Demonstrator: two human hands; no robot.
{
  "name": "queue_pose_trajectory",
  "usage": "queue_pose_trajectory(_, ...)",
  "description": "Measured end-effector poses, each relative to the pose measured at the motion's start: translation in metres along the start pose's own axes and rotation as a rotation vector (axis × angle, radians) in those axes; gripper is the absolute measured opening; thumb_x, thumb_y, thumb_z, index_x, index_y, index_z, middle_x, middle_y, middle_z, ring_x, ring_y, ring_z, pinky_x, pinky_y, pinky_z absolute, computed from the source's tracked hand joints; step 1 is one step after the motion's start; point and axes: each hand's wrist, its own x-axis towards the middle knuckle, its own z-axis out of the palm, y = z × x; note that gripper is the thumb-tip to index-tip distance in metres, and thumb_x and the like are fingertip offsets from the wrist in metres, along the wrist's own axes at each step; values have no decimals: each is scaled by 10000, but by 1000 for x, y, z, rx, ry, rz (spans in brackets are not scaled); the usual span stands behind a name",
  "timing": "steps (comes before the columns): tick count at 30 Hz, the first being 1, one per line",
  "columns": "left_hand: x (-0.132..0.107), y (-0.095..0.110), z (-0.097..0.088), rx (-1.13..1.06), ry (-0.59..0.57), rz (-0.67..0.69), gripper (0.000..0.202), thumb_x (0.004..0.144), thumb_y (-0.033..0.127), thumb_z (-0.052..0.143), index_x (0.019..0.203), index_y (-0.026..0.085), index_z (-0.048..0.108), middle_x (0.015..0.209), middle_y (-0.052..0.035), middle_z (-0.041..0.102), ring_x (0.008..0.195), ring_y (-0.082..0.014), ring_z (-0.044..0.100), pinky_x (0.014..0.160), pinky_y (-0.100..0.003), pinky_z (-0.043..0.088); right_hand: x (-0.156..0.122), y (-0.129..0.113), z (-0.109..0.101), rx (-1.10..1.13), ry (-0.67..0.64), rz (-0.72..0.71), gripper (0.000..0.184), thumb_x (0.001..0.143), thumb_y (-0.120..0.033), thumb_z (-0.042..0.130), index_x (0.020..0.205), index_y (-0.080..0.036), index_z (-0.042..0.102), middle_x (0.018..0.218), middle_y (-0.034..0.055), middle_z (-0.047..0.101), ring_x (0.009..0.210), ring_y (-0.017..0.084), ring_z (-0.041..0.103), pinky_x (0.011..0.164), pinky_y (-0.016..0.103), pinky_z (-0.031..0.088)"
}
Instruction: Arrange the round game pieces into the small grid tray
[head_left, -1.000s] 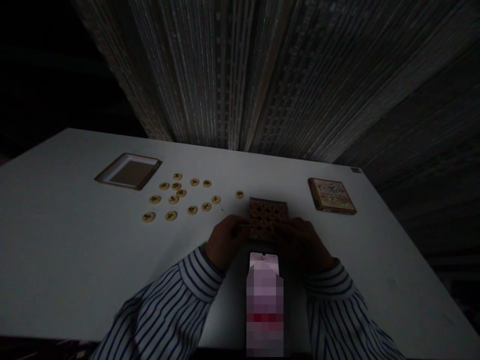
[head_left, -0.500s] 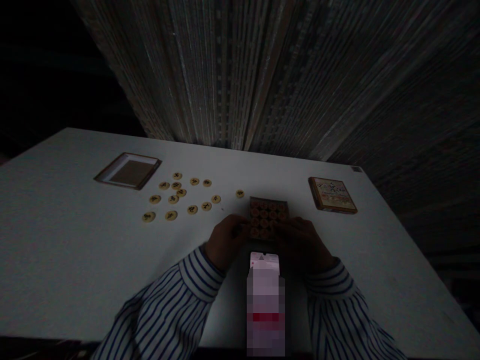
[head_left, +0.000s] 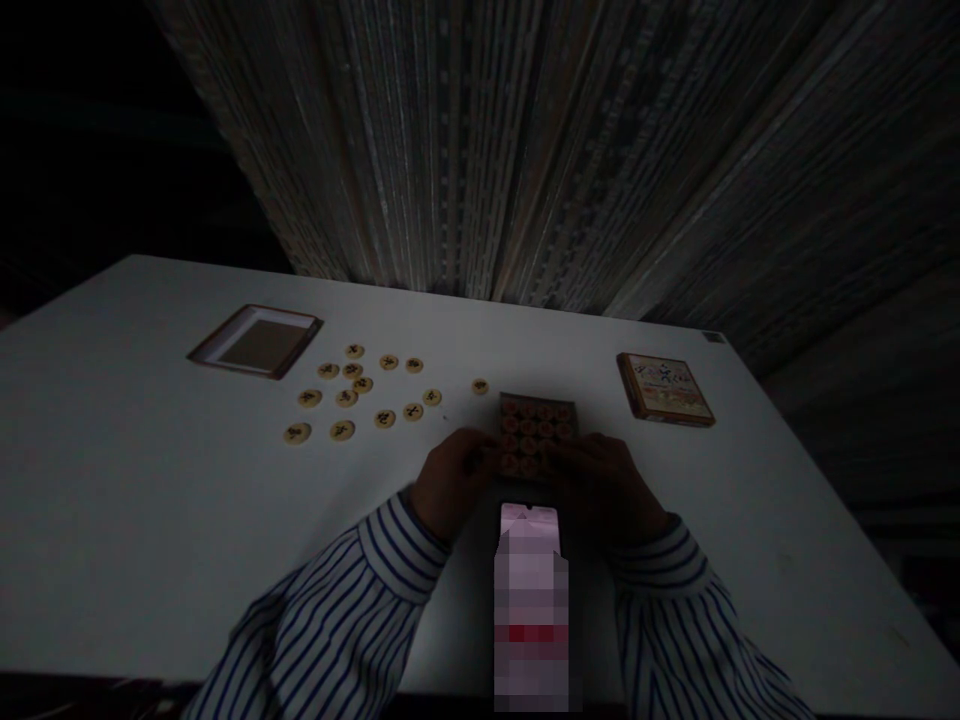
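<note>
A small square box (head_left: pixel 538 399) holds rows of Chinese chess pieces with red characters, in deep shadow between my hands. My left hand (head_left: pixel 456 478) is closed at the box's left edge, fingers curled in and thumb near the rim. On the other side, my right hand (head_left: pixel 611 483) is closed on the box's right edge; its fingertips cover the lower right pieces. Whether it also pinches a single piece is too dark to tell. Left of the box lie several loose round pieces (head_left: pixel 342 430) with dark characters, the nearest one (head_left: pixel 480 387) just beyond the box's upper left corner.
An open, shallow box tray (head_left: pixel 262 343) lies at the back left of the white table (head_left: pixel 187 500). A printed box (head_left: pixel 666 390) rests at the right. A lit phone (head_left: pixel 529 580), partly blurred, lies between my forearms. Curtain-like striped fabric (head_left: pixel 465 150) hangs behind the table.
</note>
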Motion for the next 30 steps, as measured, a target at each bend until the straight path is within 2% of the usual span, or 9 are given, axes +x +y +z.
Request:
queue_pose_trajectory(11,0,-1,1,15,5,1,162,771,248,535,874,163,627,804,-48,654,700,-149,603,635,-283,491,-1,2,2,6,7,-5,240,773,-246,570,988,-174,652,903,87,671,819,215,572,760,394,423)
queue_pose_trajectory(17,0,-2,0,30,6,22,166,780,246,520,875,169,631,827,-52,655,724,-152,606,653,-291,493,-1,1,2,-2,41,-4,206,773,-234,563,940,-169,663,875,96,671,807,217,577,757,393,427)
queue_pose_trajectory(30,-1,-4,2,2,3,6,170,779,260,530,889,166,620,832,-53,652,739,-156,604,669,-299,493,-2,2,4,-19,20,4,207,795,-257,562,961,-184,661,894,81,665,831,212,574,774,395,426)
